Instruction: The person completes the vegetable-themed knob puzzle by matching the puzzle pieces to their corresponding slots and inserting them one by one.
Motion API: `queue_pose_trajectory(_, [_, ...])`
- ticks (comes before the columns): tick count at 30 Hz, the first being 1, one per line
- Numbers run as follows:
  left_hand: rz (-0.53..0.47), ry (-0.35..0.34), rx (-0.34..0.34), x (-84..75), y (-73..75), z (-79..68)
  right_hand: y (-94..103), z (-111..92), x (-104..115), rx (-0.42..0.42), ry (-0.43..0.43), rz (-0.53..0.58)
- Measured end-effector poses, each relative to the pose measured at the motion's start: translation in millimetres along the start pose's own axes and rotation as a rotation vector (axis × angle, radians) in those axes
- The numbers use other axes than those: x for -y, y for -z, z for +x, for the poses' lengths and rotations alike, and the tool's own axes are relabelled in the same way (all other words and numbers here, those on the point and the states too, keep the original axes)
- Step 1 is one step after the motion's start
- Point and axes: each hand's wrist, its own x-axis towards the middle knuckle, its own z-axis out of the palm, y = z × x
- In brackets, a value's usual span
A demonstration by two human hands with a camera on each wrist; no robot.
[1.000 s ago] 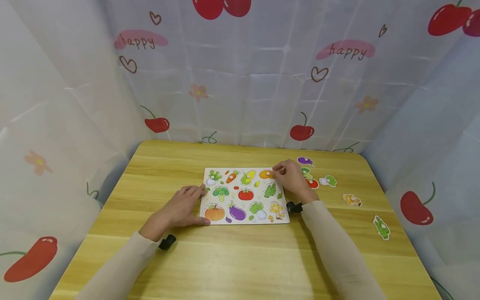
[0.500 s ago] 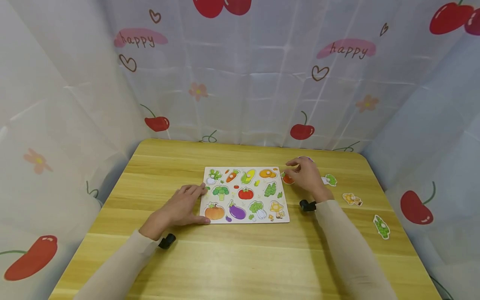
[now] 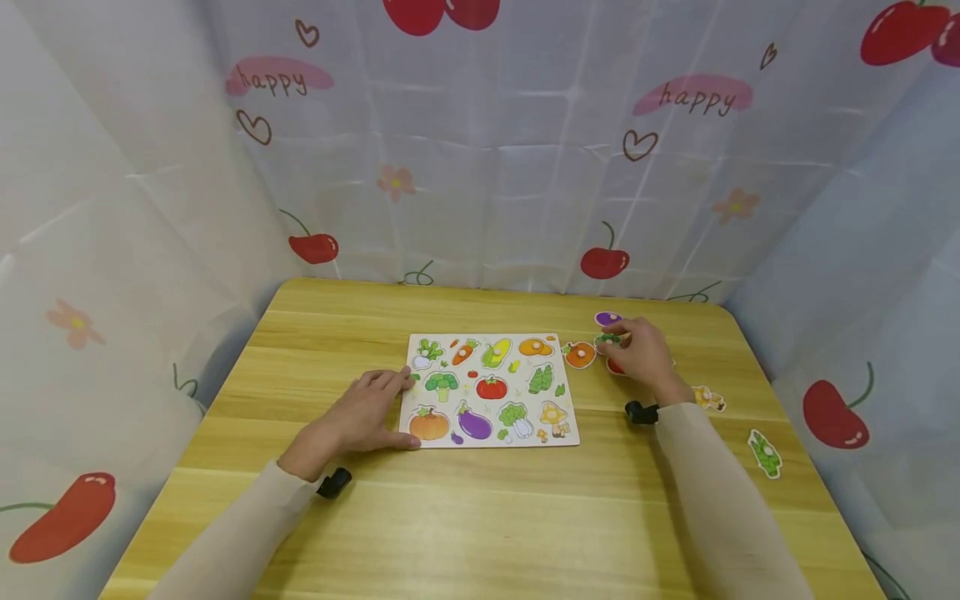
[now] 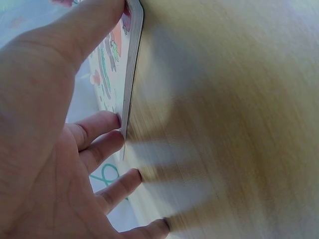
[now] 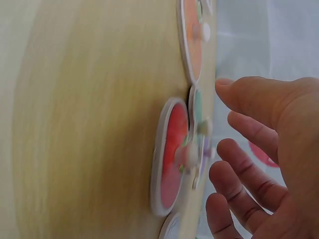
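Nearest, on the wood-grain desk (image 3: 465,517), the left hand (image 3: 358,414) lies at the left edge of a puzzle board (image 3: 517,387), fingers spread wide and nearly straight, thumb at the near left corner, gripping nothing. The board sits flat near the middle of the desk; it looks thin, light and stiff, so a sideways push would probably slide it, and its edge seems the place to steady it. Pictures in its far row carry pale knobs.

To the right lie loose pieces: the pointed green piece (image 3: 766,455) nearest, then the mushroom piece (image 3: 708,398), partly behind the right sleeve (image 3: 723,496). Farther on, the right hand (image 3: 643,357) hangs beside the tomato piece (image 5: 172,134) and the broccoli piece (image 5: 198,102), fingers bent and holding nothing, thumb apart from them. The pumpkin piece (image 3: 574,360) lies between these and the board, the eggplant piece (image 3: 606,318) farthest. All look like light, rigid cutouts, hardly fragile, though their printed faces may be slippery; the central knob (image 5: 187,154) seems the surest hold.

On the far curtain (image 3: 510,200) "happy" is written twice; no brand or label can be read on the board or pieces
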Motion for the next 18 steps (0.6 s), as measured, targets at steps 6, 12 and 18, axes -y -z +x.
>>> queue_pose_trajectory(6, [0.007, -0.002, 0.000, -0.7, 0.2, 0.1, 0.3, -3, -8, 0.013, -0.043, 0.000])
queue_pose_trajectory(12, [-0.003, 0.008, 0.003, 0.6, -0.5, 0.1, -1.7, -3, -13, 0.010, -0.043, -0.014])
queue_pose_trajectory(18, [0.001, 0.005, -0.002, 1.2, -1.0, 0.5, -4.9, -1, -17, -0.008, -0.032, -0.013])
